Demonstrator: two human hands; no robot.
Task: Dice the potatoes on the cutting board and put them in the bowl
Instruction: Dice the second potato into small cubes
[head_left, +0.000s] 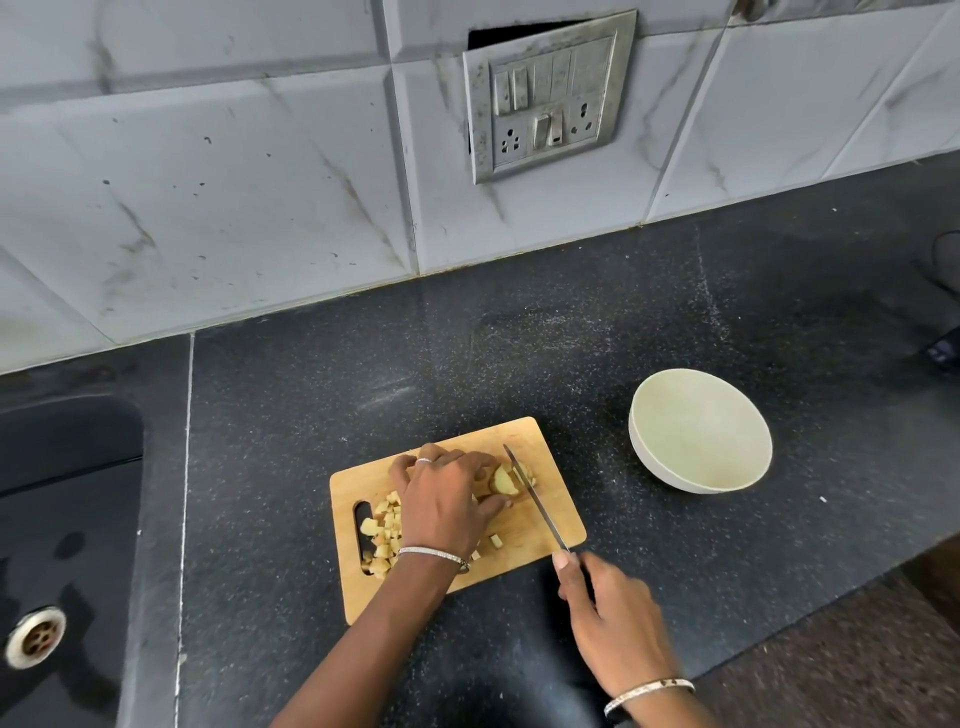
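A wooden cutting board (558, 512) lies on the black counter. My left hand (447, 493) holds a potato piece (503, 482) down on the board, fingers curled over it. My right hand (608, 608) grips the handle of a knife (535, 501), whose blade runs through the potato at its right side. A heap of diced potato (383, 535) sits at the board's left end beside the handle slot, with a few cubes (496, 541) loose near my left wrist. A pale bowl (698, 439) stands to the right of the board, with nothing in it.
A black sink (62, 519) with a metal drain (35, 636) is at the left. A tiled wall with a switch and socket panel (545, 98) rises behind the counter. The counter's front edge runs diagonally at the lower right.
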